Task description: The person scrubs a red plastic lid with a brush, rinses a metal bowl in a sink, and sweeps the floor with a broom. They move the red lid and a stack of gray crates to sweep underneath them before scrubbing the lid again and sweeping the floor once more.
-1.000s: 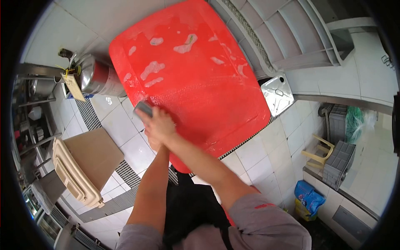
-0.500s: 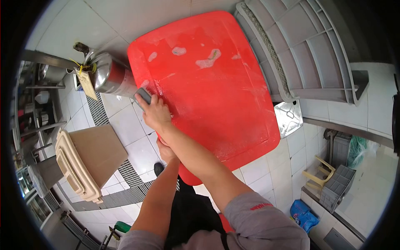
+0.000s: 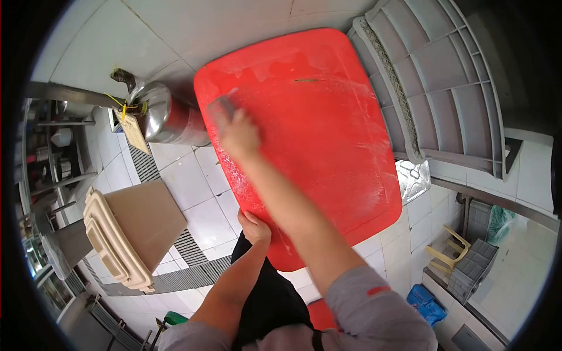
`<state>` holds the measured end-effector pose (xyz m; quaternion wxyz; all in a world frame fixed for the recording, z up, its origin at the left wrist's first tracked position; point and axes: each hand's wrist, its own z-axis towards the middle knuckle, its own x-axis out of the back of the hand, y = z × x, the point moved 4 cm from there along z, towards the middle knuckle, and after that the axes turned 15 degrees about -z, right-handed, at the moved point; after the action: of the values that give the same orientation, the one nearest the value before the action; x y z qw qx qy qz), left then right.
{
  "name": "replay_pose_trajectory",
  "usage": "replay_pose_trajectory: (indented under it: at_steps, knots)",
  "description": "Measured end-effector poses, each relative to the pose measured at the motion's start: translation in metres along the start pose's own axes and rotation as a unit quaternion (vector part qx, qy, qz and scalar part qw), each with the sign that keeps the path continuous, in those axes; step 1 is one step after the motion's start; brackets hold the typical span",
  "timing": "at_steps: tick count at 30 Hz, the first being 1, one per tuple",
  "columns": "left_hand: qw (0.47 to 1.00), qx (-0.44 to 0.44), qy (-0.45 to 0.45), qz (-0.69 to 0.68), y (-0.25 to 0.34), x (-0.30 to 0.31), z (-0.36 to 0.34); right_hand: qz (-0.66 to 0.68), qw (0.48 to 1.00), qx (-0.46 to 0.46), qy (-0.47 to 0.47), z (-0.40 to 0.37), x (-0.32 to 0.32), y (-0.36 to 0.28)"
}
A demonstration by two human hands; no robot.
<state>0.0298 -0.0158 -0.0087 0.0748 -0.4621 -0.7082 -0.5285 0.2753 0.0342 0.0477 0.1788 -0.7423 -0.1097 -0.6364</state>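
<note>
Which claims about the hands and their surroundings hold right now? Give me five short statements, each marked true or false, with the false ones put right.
1. The right hand holds a grey tool at the red panel. True.
2. The left hand holds a second grey tool. False: the left hand is at the panel's edge, with no tool visible in it.
3. A tag hangs beside the metal cylinder. True.
4. The beige bin stands right of the panel in the picture. False: the beige bin is on the left.
5. The panel's surface is completely unmarked. False: whitish streaks show on it.
</note>
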Motion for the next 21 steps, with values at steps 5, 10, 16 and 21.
replay_pose_trajectory:
  at_steps: [5,10,16,21]
  knots:
    - [0.966,-0.122,-0.087,-0.209,0.038,-0.009,0.061,-0.059,0.99,0.009,0.125,0.021,0.027,0.093]
    - [0.997,-0.002,0.057,-0.052,0.149,-0.034,0.16,-0.093,0.948,-0.297,0.061,0.054,0.04,0.261]
    - [0.99,0.03,0.133,0.046,0.147,-0.04,0.162,0.034,0.997,0.06,-0.024,0.056,0.015,0.001]
    - [0.987,0.042,0.144,0.062,0.154,-0.042,0.158,-0.086,0.957,0.085,0.264,0.118,0.027,0.122]
